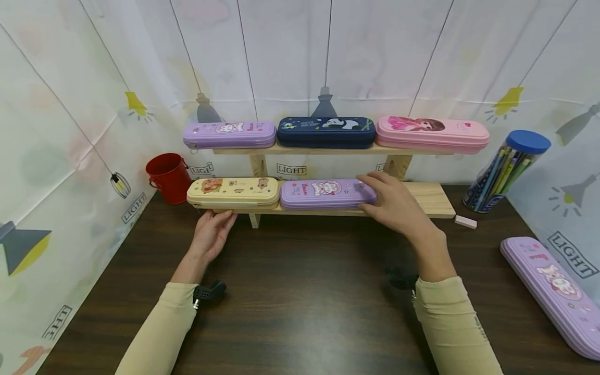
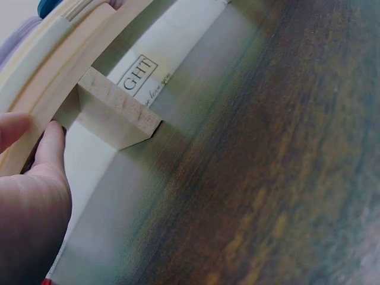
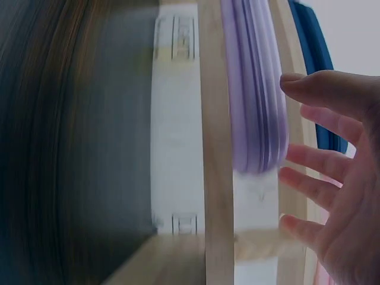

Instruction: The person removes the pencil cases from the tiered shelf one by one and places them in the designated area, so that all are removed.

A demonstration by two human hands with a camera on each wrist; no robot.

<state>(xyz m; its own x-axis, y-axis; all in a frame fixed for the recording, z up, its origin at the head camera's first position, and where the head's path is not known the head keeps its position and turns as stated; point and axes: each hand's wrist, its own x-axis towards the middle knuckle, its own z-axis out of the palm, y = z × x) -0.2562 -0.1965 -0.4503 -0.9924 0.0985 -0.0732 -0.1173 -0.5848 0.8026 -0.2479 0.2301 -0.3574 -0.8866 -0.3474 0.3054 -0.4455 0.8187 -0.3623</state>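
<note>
A two-tier wooden shelf (image 1: 433,200) stands at the back of the table. On its lower board sit a yellow pencil case (image 1: 234,195) and a purple pencil case (image 1: 323,200), side by side. My left hand (image 1: 211,237) holds the lower board's left end below the yellow case; in the left wrist view, one digit lies on the board's front edge and another beneath it. Around the purple case's right end, my right hand (image 1: 396,203) is spread with fairly straight fingers. The right wrist view shows the thumb (image 3: 320,89) at that case (image 3: 255,89).
Another purple case (image 1: 229,135), a navy panda case (image 1: 325,133) and a pink case (image 1: 433,135) line the upper board. A red bucket (image 1: 171,179) stands left. To the right are a pencil jar (image 1: 506,172), a small pink block (image 1: 465,222) and another purple case (image 1: 553,291).
</note>
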